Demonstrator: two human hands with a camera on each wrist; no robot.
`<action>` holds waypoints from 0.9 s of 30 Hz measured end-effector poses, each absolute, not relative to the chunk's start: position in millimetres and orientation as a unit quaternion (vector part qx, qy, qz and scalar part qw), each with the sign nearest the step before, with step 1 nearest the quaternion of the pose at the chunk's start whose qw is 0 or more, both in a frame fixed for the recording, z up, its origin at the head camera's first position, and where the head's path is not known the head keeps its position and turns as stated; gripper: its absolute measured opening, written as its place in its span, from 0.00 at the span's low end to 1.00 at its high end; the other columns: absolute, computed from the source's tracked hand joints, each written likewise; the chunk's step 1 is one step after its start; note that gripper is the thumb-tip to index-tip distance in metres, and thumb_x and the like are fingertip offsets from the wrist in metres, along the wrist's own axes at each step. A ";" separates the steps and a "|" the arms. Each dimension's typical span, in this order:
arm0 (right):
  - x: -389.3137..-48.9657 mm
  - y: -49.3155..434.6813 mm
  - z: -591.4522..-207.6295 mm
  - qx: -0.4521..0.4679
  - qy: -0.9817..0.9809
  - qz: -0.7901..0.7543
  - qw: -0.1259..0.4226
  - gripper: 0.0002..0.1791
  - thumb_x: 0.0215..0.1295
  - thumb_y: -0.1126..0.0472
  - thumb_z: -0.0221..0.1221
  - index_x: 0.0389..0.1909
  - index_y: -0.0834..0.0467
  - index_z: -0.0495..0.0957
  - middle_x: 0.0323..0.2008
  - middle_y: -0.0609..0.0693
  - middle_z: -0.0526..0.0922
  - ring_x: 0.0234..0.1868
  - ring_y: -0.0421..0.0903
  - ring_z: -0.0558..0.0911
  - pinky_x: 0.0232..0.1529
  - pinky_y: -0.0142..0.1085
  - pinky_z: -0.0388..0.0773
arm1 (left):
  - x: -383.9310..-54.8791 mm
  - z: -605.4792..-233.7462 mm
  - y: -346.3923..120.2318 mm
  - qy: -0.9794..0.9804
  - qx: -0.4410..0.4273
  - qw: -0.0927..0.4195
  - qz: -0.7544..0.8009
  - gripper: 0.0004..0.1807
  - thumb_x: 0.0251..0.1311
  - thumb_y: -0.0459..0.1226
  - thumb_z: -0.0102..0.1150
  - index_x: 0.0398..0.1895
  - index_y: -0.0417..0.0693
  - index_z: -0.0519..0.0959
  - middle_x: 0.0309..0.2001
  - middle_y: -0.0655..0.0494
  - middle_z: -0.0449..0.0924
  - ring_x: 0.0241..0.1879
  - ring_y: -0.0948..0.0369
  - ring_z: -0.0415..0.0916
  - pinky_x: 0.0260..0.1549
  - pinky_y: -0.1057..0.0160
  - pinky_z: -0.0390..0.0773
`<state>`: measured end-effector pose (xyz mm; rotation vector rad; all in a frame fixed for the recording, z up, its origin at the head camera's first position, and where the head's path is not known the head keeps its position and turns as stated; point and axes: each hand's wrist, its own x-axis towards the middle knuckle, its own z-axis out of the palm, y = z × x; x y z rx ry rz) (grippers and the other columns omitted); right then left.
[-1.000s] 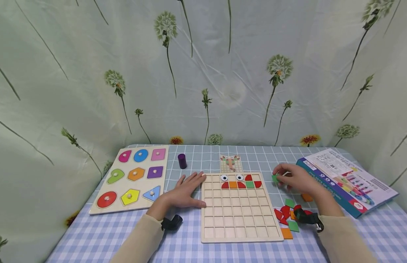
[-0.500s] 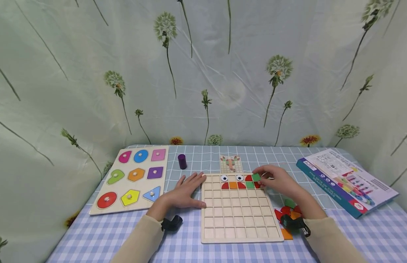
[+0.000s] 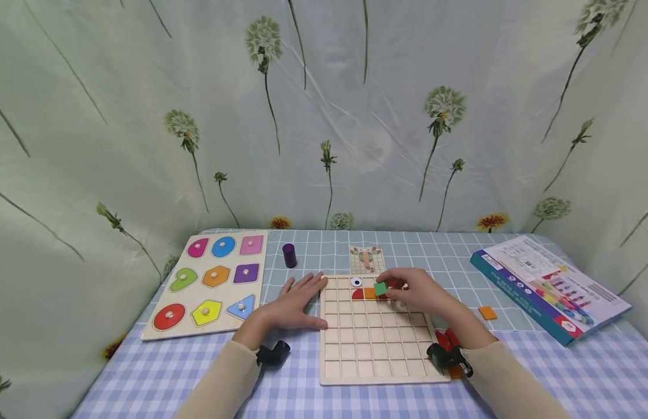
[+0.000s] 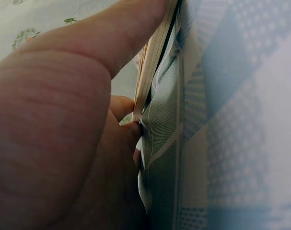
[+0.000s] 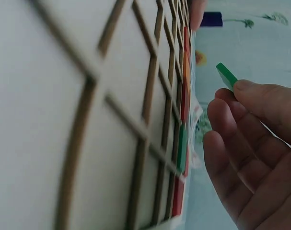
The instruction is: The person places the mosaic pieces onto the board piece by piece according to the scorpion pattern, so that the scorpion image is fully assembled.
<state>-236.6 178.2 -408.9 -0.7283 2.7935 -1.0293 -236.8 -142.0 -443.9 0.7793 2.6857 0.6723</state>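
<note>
The right hand (image 3: 420, 291) pinches a small green square tile (image 3: 380, 288) between thumb and forefinger, over the upper part of a wooden grid board (image 3: 376, 352). In the right wrist view the held tile (image 5: 226, 75) shows apart from the board's surface, its other fingers loosely bent. An eye tile (image 3: 357, 282), a red quarter-circle tile (image 3: 357, 294) and an orange square tile (image 3: 370, 293) lie in upper cells; the hand hides others. Straight-fingered, the left hand (image 3: 292, 305) rests at the board's left edge, thumb and fingers against the wooden side (image 4: 149, 72).
Behind the board lies a pattern card (image 3: 367, 260). A knobbed shape puzzle (image 3: 198, 297) and a purple cylinder (image 3: 289, 256) are at left. Red tiles (image 3: 443, 340) lie under the right wrist, an orange tile (image 3: 488, 313) beyond, and a flat box (image 3: 551, 285) at far right.
Carrying the green tile, the right hand has moved left from the table beside the board to above its upper cells. The left hand has stayed in place.
</note>
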 end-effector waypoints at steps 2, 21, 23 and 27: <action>-237.5 173.3 -407.1 -0.255 0.905 -0.339 0.038 0.13 0.64 0.65 0.64 0.50 0.56 0.83 0.40 0.50 0.86 0.37 0.40 0.82 0.36 0.30 0.79 | -236.7 -443.0 -141.8 0.926 0.267 0.132 0.231 0.55 0.56 0.61 0.66 0.81 0.55 0.49 0.82 0.56 0.43 0.82 0.51 0.35 0.77 0.38 0.31; -250.6 122.1 -414.3 -0.238 0.881 -0.393 0.116 0.12 0.65 0.63 0.65 0.49 0.57 0.82 0.30 0.49 0.83 0.26 0.42 0.80 0.28 0.34 0.76 | -236.4 -442.9 -142.6 0.927 0.266 0.133 0.228 0.55 0.56 0.62 0.65 0.81 0.55 0.49 0.82 0.56 0.43 0.82 0.51 0.35 0.77 0.37 0.31; -250.1 117.9 -415.6 -0.227 0.881 -0.397 0.123 0.13 0.64 0.64 0.65 0.49 0.57 0.82 0.28 0.49 0.82 0.23 0.43 0.80 0.26 0.34 0.75 | -236.2 -442.6 -142.2 0.927 0.267 0.132 0.227 0.55 0.56 0.62 0.65 0.81 0.55 0.49 0.82 0.56 0.43 0.82 0.51 0.35 0.77 0.37 0.31; -249.5 111.7 -418.4 -0.219 0.882 -0.398 0.123 0.13 0.64 0.66 0.64 0.49 0.57 0.82 0.25 0.49 0.80 0.19 0.42 0.78 0.26 0.34 0.75 | -235.8 -442.0 -141.5 0.925 0.272 0.132 0.229 0.54 0.56 0.61 0.65 0.81 0.55 0.50 0.82 0.56 0.43 0.82 0.50 0.35 0.76 0.37 0.32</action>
